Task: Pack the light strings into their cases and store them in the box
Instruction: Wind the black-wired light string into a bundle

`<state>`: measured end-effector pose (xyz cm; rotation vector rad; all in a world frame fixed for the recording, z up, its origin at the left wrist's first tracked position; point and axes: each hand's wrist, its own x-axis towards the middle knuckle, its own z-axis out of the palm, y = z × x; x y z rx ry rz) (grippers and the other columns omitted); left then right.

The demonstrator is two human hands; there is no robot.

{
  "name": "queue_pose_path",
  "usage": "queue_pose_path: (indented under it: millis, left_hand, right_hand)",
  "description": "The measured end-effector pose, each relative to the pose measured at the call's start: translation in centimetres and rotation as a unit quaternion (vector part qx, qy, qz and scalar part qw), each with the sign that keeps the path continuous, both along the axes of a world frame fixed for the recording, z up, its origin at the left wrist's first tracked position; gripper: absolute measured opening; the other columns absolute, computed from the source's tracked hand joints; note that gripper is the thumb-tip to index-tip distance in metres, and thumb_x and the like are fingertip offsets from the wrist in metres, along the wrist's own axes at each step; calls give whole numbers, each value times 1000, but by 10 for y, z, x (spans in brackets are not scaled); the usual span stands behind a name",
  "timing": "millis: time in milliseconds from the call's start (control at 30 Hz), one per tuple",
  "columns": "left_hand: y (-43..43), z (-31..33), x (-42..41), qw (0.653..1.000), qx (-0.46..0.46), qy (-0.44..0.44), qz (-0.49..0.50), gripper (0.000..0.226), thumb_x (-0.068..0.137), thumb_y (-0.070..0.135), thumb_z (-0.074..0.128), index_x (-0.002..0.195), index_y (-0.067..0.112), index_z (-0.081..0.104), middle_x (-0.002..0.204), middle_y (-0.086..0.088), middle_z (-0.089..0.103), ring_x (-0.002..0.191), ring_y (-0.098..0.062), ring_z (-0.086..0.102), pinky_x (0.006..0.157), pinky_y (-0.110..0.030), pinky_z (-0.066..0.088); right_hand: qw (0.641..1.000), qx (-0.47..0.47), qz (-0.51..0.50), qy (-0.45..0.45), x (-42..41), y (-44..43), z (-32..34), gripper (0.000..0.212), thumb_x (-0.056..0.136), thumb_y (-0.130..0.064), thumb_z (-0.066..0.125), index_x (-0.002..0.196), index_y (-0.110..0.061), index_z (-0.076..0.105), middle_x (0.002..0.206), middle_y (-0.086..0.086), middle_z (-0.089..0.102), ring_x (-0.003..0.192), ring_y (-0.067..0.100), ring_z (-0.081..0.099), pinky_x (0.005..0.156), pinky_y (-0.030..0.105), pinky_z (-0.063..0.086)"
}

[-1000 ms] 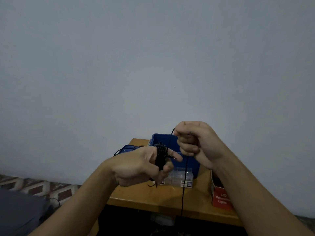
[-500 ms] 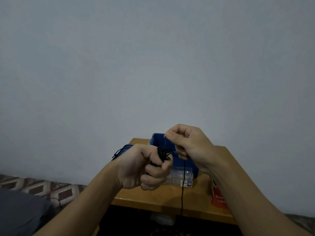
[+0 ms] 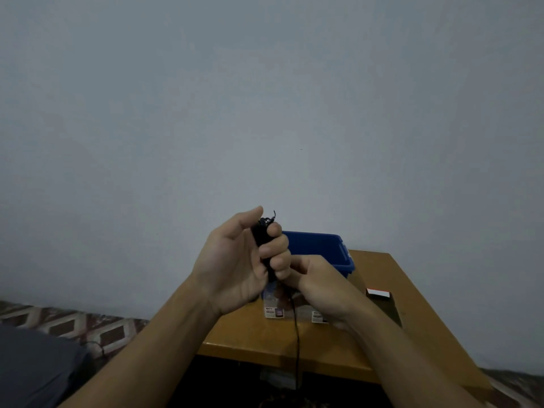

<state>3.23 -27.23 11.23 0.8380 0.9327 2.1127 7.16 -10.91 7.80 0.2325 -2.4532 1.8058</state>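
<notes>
1. Head view: the left hand (image 3: 235,260) is gripping the wound light string (image 3: 264,242) in a closed fist, in front of the blue box (image 3: 318,245).
2. The right hand (image 3: 321,287) is touching the left from below. Its fingertips are hidden, so I cannot tell its grip. The loose strand (image 3: 297,334) is hanging beneath both hands, past the clear cases (image 3: 273,307).
3. Risk: the strand could be snagging on the table edge (image 3: 250,348) and dragging coils loose if the fist is relaxing.
</notes>
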Motion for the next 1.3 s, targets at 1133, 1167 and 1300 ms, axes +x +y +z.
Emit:
queue_pose_path:
  millis: [1133,1167,1300]
  left_hand:
    - [13,-4,-1,929,-193,107,298,39,109,35,34,101,4,58,89,-7,78,90,-20,75,96,-39,51]
    - [13,-5,0,928,-210,119,285,43,109,36,34,107,1,59,88,-7,77,88,-20,75,95,-40,53]
    - [12,-5,3,917,-264,173,243,53,110,36,31,119,-7,61,90,-14,73,80,-20,69,80,-40,48]
  right_hand:
    - [989,-128,8,68,14,8,26,39,92,-32,65,56,-19,58,47,0,39,34,9,26,37,22,22]
    - [988,-135,13,70,14,9,28,35,90,-32,65,58,-18,62,46,-1,39,34,8,26,36,20,23]
    - [987,-132,51,78,16,10,39,24,96,-15,60,76,-3,67,45,-1,44,31,6,28,35,18,21]
